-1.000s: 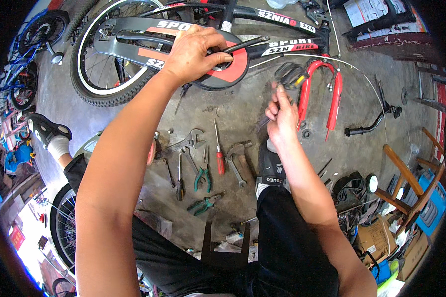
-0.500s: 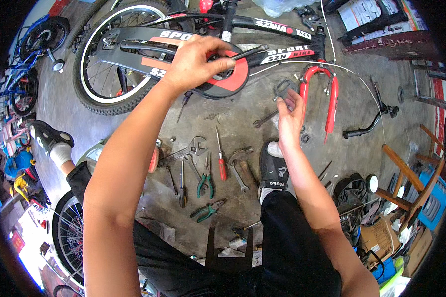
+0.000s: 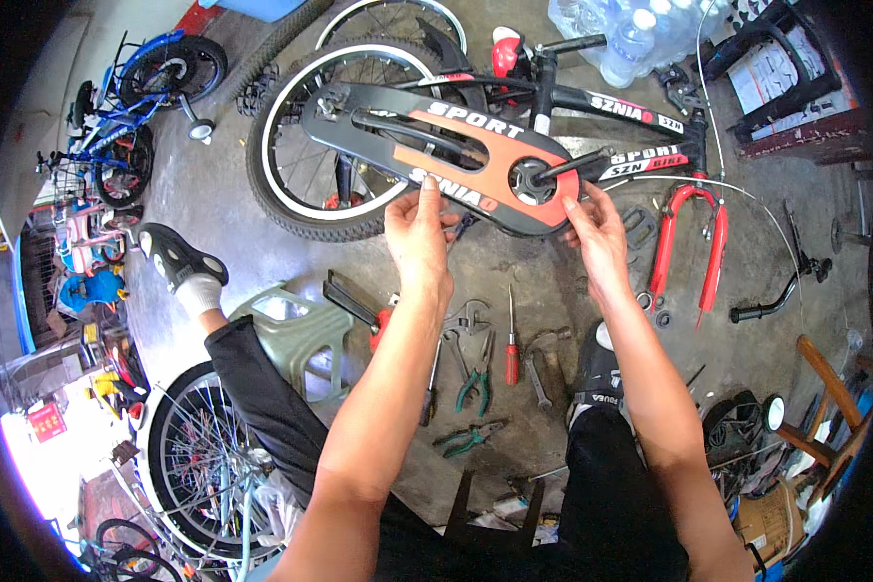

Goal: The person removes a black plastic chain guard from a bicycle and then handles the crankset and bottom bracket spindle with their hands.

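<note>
A black-and-orange chain guard (image 3: 502, 179) covers the side of a child's bike lying on the floor. My left hand (image 3: 420, 233) pinches its near edge, thumb on top and fingers curled below. At the round right end, my right hand (image 3: 597, 233) grips the rim, with some fingers hidden beneath. A dark crank arm (image 3: 577, 163) sticks out through the guard's opening. Beyond it are the black bike frame (image 3: 640, 112), the red fork (image 3: 662, 247) and the white-rimmed wheel (image 3: 267, 160). Just right of my right hand, a pedal (image 3: 640, 228) lies on the floor.
Between my legs lie a red screwdriver (image 3: 511, 359), green-handled pliers (image 3: 475, 388), a hammer (image 3: 550, 341) and wrenches. A grey-green plastic stool (image 3: 310, 325) stands left. Handlebars (image 3: 752, 312) and a wooden chair (image 3: 829, 383) are right; bottled water (image 3: 635, 44) is at the back.
My left hand has come from above the crank to the guard's near edge. My right hand has left the pedal and now holds the guard's right end. The view has shifted left.
</note>
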{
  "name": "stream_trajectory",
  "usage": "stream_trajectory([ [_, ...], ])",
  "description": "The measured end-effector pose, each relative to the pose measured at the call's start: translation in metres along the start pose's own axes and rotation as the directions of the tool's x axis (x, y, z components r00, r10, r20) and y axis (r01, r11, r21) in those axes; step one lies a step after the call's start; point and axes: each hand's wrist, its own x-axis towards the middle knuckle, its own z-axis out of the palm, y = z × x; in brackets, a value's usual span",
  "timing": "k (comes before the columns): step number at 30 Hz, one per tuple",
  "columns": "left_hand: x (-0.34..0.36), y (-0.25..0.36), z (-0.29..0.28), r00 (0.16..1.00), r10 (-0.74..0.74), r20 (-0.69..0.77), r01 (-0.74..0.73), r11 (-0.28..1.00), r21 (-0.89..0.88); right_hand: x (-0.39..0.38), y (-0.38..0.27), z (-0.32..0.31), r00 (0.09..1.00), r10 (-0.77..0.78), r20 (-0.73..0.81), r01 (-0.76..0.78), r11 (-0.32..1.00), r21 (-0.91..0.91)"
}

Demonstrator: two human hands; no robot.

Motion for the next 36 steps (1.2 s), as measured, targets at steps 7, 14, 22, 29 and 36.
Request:
stream_trajectory([
  [7, 0.003, 0.031, 0.015, 0.989, -0.054, -0.138, 0.037, 0.992, -0.124, 0.001, -0.006, -0.006, 0.999, 0.042, 0.029, -0.042, 0.999, 0.023],
  [14, 0.034, 0.039, -0.007, 0.998, 0.01, -0.055, -0.017, 0.991, -0.135, -0.001, -0.004, 0.001, 0.997, 0.049, 0.059, -0.052, 0.997, 0.053],
  [22, -0.024, 0.051, 0.041, 0.855, 0.43, 0.289, -0.49, 0.853, 0.179, 0.009, 0.018, -0.033, 0.997, 0.074, -0.012, -0.057, 0.851, 0.523],
  [29, -0.025, 0.027, 0.11, 0.761, 0.426, 0.489, -0.601, 0.746, 0.287, 0.021, 0.008, -0.072, 0.992, 0.022, -0.127, 0.067, 0.754, 0.654],
  [36, -0.032, 0.02, 0.145, 0.75, 0.168, 0.64, -0.414, 0.873, 0.256, 0.006, -0.025, -0.084, 0.971, -0.132, -0.199, 0.223, 0.801, 0.555],
])
